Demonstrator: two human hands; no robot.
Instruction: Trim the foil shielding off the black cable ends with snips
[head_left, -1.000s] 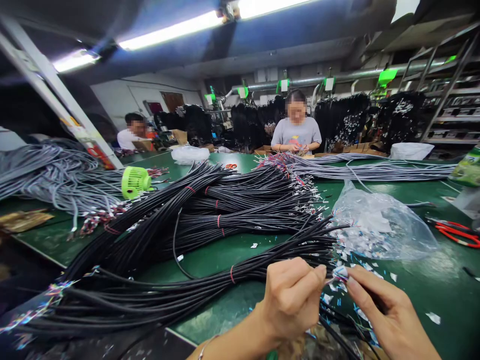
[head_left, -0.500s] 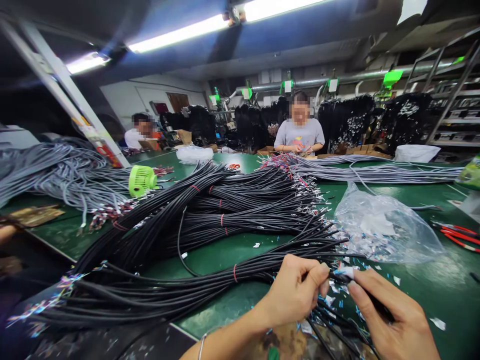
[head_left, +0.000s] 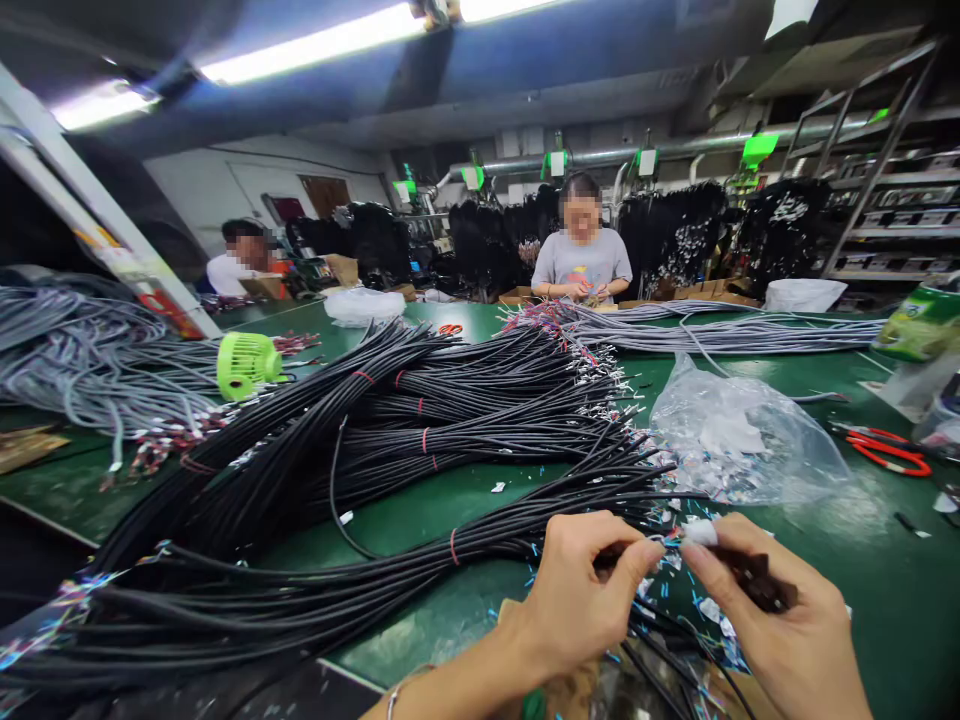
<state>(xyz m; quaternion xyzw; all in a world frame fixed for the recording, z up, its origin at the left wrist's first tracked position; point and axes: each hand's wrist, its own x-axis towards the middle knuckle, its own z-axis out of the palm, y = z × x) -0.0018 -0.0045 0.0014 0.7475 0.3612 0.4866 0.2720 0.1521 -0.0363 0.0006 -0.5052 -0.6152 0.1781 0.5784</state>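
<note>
My left hand (head_left: 589, 580) is closed, thumb and forefinger pinching a black cable near its end. Thin coloured wires (head_left: 672, 541) stick out of that end, between my two hands. My right hand (head_left: 772, 610) is closed on the wires with thumb and forefinger. A white piece (head_left: 699, 532) shows at my right forefinger's tip; I cannot tell whether it is a wrap on the finger or a scrap of lining. Left of my hands lies a bundle of black cables (head_left: 360, 580) with a red tie (head_left: 453, 546). More cable ends (head_left: 660, 660) lie below my hands.
Further bundles of black cables (head_left: 480, 400) cover the green table (head_left: 810, 560). A clear plastic bag (head_left: 750, 430) with scraps lies right of them, near red-handled pliers (head_left: 889, 450). A green fan (head_left: 247, 365) and grey cables (head_left: 82, 370) are on the left. Two people sit across.
The view has turned slightly right. My hands have drawn a little apart at the cable end, and coloured wires now show between them.
</note>
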